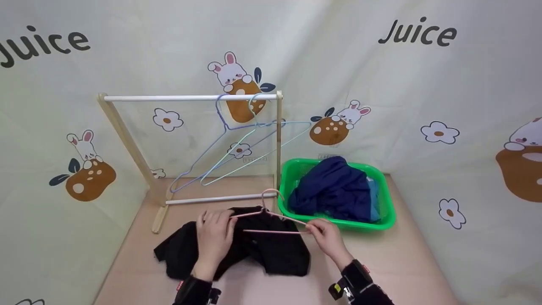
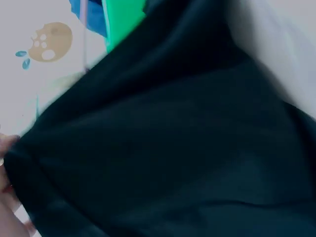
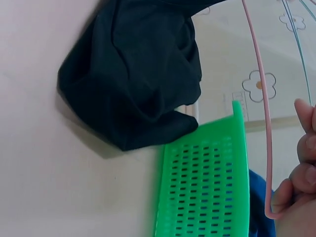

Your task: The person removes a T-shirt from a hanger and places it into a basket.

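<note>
A pink clothes hanger is held level above a black garment spread in loose folds on the table. My right hand pinches the hanger's right corner; in the right wrist view the curled fingers sit round that end. With my left hand I grip the black garment by its upper edge. The left wrist view has the cloth filling most of the picture, fingertips at its left edge. The hanger's left end runs in at the garment under my left hand, where cloth and fingers hide it.
Behind stands a wooden rack with a white top rod. A purple hanger and a mint hanger hang at its right end. To the right, a green basket holds dark blue cloth and a light blue piece.
</note>
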`<state>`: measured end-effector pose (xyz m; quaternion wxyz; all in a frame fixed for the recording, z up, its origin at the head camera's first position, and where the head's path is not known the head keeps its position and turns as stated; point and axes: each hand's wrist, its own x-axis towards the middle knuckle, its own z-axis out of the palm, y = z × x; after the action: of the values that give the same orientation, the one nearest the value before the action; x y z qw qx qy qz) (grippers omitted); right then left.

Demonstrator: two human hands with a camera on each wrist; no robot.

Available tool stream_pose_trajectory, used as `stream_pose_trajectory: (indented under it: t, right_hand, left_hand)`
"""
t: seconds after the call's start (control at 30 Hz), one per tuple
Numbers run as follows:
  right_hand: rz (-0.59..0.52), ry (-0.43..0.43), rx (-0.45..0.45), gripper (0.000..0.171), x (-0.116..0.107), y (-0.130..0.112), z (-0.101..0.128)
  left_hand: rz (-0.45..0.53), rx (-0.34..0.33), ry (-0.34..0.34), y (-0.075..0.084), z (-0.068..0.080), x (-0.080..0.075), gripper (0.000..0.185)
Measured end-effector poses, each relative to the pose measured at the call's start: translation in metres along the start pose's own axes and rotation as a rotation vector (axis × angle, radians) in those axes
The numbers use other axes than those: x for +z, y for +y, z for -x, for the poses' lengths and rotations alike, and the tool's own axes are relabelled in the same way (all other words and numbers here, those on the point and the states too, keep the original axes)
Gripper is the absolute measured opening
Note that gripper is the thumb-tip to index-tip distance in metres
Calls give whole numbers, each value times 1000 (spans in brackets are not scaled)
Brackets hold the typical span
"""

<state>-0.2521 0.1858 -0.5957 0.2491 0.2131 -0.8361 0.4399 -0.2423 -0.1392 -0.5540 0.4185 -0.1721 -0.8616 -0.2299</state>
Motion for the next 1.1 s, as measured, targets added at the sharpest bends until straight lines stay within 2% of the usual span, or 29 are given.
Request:
stream_pose_trajectory:
  t: [0.13, 0.3, 0.57, 0.73, 0.83, 0.97, 1.1]
  right_hand:
    - [-13, -13, 44, 8, -8, 3, 1]
    - [1, -13, 53, 11, -21, 9, 3]
    - [36, 28, 80, 17, -54, 28, 12]
    - [27, 63, 113, 21, -71, 36, 17]
    - [26, 97, 127, 21, -78, 37, 16]
    - [39, 124, 121, 19, -80, 37, 15]
    - [33, 107, 101, 19, -76, 34, 14]
  left_hand:
    - [15, -15, -19, -9, 7, -3, 10]
    - [50, -23, -38, -17, 11, -3, 9]
    - [27, -153, 8, -32, 7, -4, 7]
    - [14, -185, 28, -37, 5, -3, 5]
    - [24, -197, 18, -39, 4, -2, 3]
    - [64, -231, -14, -37, 3, 0, 17]
    - [99, -240, -35, -33, 2, 0, 36]
